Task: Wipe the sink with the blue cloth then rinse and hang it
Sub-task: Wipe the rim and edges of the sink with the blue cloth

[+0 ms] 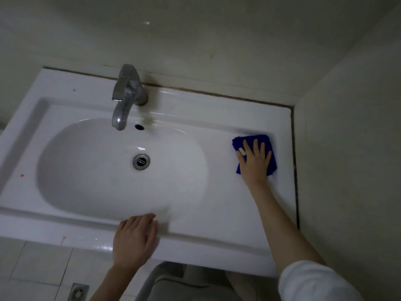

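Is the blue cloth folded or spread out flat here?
Folded: the blue cloth forms a compact layered pad, with stacked edges at its left corner, pressed under the right hand on the white sink ledge.

Clock centred on drain point(141, 161). Faucet point(127, 92) at 12 is the only upright thing on the sink point(65, 98), w/ its spout overhanging the basin's back edge. Back wall point(195, 51) closes off 12 just behind it. Bowl is open from 3 round thru 6 to 9. The wide flat ledge at 3 is partly taken up: right hand point(255, 162) lies flat on blue cloth point(236, 142), near side wall point(347, 148), which blocks that whole edge. Left hand point(134, 240) rests on front rim at 6, w/ free rim either side.
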